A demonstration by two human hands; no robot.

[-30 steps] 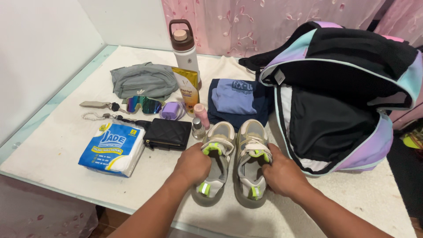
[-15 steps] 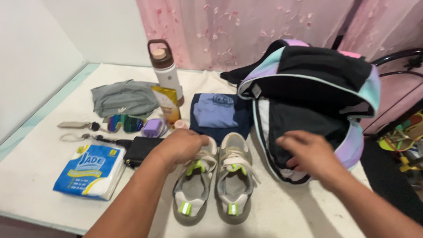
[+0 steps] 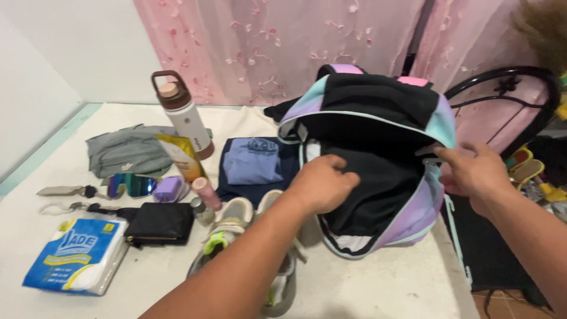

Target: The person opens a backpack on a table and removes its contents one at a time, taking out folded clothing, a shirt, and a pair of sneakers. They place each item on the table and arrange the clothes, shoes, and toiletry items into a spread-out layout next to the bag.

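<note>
Head view: both hands at the open backpack (image 3: 378,118), packing barely begun
Left hand (image 3: 323,184) loosely curled, resting on the bag's front lip; right hand (image 3: 472,174) half open, pinching the far rim. Shoes (image 3: 236,227), shirt (image 3: 253,160), bottle (image 3: 180,112), wallet (image 3: 159,223) lie unpacked on the table (image 3: 378,289)

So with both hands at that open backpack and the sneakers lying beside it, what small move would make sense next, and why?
Probably spread the backpack mouth a little wider. The left hand rests on the black lining inside the opening, and the right hand is at the rim on the far side, so both are placed to pull it apart. The sneakers lie close by on the table, partly hidden by the left forearm.
</note>
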